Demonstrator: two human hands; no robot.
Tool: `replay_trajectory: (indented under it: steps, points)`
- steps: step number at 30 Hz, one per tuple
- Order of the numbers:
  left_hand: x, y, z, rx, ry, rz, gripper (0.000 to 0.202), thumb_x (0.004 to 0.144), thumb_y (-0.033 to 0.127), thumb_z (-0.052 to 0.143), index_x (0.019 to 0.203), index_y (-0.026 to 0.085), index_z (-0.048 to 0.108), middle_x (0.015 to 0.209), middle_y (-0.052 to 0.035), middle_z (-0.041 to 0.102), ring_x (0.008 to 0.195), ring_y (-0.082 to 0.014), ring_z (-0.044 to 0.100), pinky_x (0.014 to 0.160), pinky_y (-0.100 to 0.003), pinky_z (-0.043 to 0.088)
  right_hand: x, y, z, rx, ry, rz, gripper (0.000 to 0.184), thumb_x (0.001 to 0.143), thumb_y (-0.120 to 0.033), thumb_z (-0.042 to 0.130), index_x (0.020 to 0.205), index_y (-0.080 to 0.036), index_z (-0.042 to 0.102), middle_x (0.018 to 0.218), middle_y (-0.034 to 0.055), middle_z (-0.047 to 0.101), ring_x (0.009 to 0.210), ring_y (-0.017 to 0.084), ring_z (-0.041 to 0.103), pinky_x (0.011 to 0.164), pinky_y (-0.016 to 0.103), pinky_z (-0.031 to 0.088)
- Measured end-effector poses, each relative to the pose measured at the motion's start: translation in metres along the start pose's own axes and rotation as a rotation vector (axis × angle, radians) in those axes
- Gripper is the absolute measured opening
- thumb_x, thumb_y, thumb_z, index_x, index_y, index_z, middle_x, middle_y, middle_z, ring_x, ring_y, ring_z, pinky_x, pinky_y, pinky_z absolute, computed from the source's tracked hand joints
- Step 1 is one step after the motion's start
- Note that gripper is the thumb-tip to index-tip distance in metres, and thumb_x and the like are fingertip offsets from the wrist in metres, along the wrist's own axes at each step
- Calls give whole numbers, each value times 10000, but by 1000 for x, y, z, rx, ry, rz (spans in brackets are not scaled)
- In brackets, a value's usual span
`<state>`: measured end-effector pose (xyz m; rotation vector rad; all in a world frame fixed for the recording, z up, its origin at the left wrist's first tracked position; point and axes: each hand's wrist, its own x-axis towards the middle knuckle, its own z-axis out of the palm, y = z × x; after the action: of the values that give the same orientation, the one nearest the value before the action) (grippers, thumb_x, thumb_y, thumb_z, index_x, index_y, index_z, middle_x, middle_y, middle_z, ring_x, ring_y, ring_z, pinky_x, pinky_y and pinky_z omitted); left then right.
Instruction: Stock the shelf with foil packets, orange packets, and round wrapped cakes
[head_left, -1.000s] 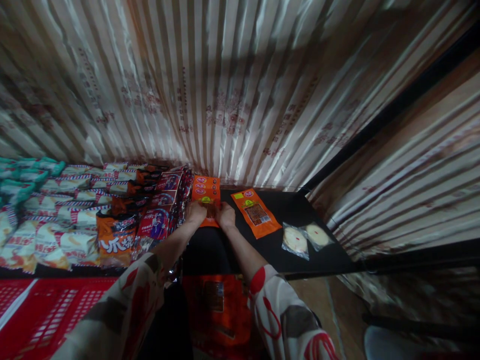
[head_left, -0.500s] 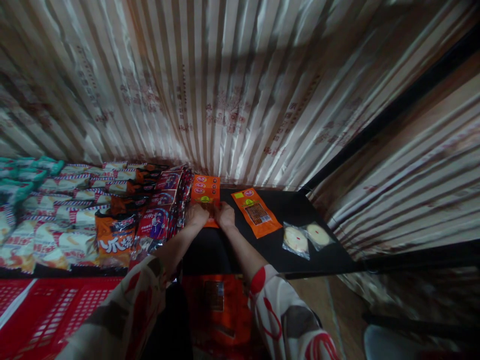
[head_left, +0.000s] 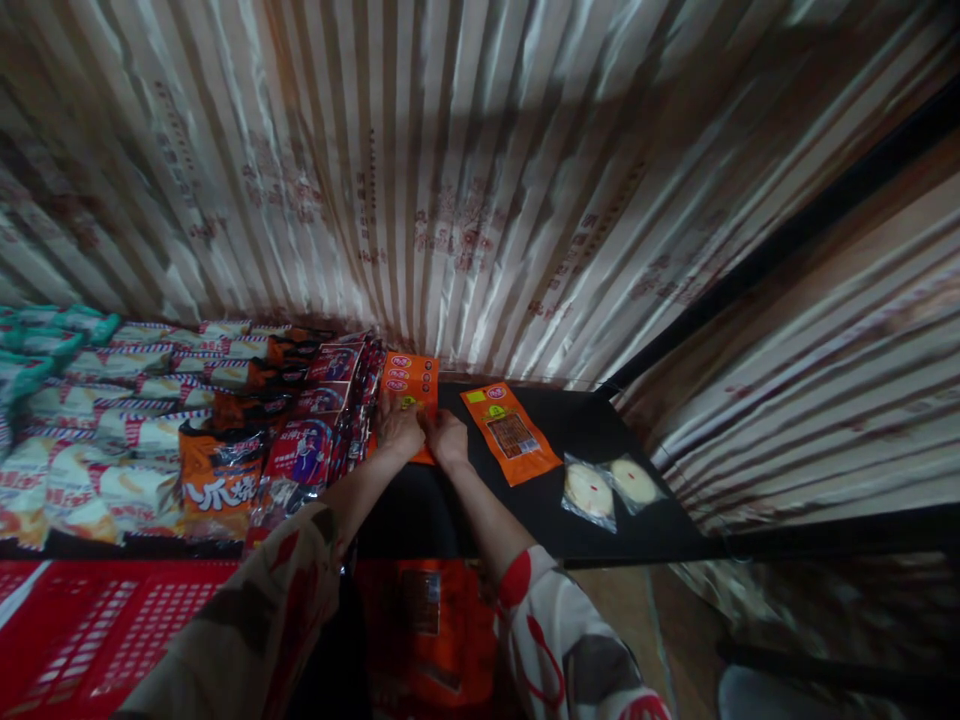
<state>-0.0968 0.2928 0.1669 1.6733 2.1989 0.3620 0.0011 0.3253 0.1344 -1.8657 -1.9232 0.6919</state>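
Note:
Both hands are at an orange snack packet (head_left: 412, 372) that lies on the black shelf (head_left: 405, 510), right beside a row of dark red packets (head_left: 309, 440). My left hand (head_left: 401, 430) rests on the packet's lower left part with fingers stretched over its face. My right hand (head_left: 448, 438) is closed at the packet's lower right edge, its thumb side close to my left hand. The lower part of the packet is largely hidden by the hands. To the right, apart from them, a second orange packet (head_left: 511, 434) lies tilted, its clear window showing brown contents.
Two clear-wrapped pale round cakes (head_left: 589, 490) lie near the shelf's right end. Rows of white packets (head_left: 97, 480), an orange bag (head_left: 221, 480) and green packets (head_left: 37, 340) fill the left. Below are a red basket (head_left: 112, 630) and more orange packets (head_left: 435, 640). A pleated curtain (head_left: 450, 200) hangs behind.
My left hand has slid a little to the right over the orange packet, closer to my right hand, with its fingers further extended. The view has shifted slightly.

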Motion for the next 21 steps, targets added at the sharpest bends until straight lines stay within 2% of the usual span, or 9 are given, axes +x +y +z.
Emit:
replay_trajectory:
  steps: [7, 12, 18, 21]
  points:
    - [16, -7, 17, 28, -63, 24, 525, 869, 334, 322, 1384, 243, 366, 1493, -23, 288, 1410, -252, 74, 1137, -475, 107, -2, 4, 0, -14, 15, -11, 333, 870, -416, 468, 999, -155, 629, 890, 121, 702, 840, 213, 664, 685, 251, 452]
    - [17, -12, 24, 64, -80, 28, 518, 870, 352, 316, 1378, 273, 372, 1499, -19, 272, 1404, -272, 101, 1138, -469, 97, -4, 5, 1, -45, 2, -3, 349, 888, -425, 433, 1050, -167, 602, 895, 113, 701, 838, 209, 662, 690, 254, 451]
    - [17, -11, 26, 73, -78, 3, 528, 866, 397, 317, 1377, 279, 372, 1514, -36, 227, 1399, -300, 114, 1136, -467, 106, -13, -2, -7, -159, -33, 23, 416, 899, -485, 357, 1094, -192, 580, 957, 121, 674, 865, 221, 645, 725, 301, 454]
    - [18, -12, 28, 76, -87, 5, 536, 861, 397, 330, 1383, 280, 358, 1518, -46, 209, 1400, -297, 106, 1134, -467, 110, -17, -4, -8, -236, 22, 2, 413, 900, -483, 343, 1052, -199, 600, 1009, 121, 632, 919, 230, 608, 745, 321, 454]
